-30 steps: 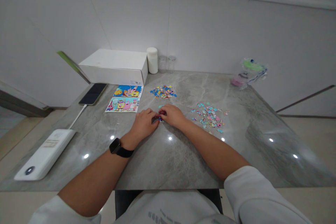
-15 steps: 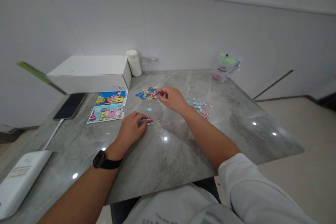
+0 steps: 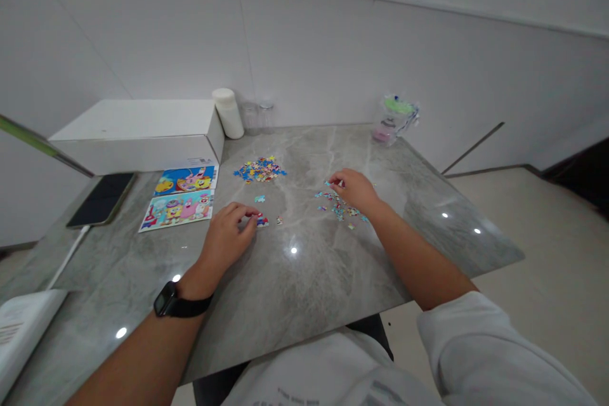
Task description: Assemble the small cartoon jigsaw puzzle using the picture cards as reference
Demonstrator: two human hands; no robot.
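Observation:
My left hand [image 3: 231, 231], with a black watch on its wrist, rests on the table with fingers curled and their tips on a small cluster of puzzle pieces [image 3: 262, 221]. A single puzzle piece [image 3: 279, 220] lies just right of it, and a light-blue piece [image 3: 259, 198] sits a little farther back. Over the back of a loose, spread pile of puzzle pieces [image 3: 339, 208] is my right hand [image 3: 354, 189], its fingers drawn together and pointing left. What its fingertips hold, if anything, is too small to make out. Another pile of blue and yellow pieces [image 3: 261, 169] lies farther back.
Two cartoon picture cards [image 3: 178, 209] lie left of my left hand. Beyond them stand a white box [image 3: 137, 133], a white bottle [image 3: 229, 115] and two clear glasses [image 3: 259, 115]. A phone [image 3: 102, 198] lies at left, and a plastic bag [image 3: 394, 122] at the back right.
My right hand has moved right, from the blue and yellow pile to the other pile, whose pieces now lie more spread. My left hand stays at its pieces. The view has shifted slightly right.

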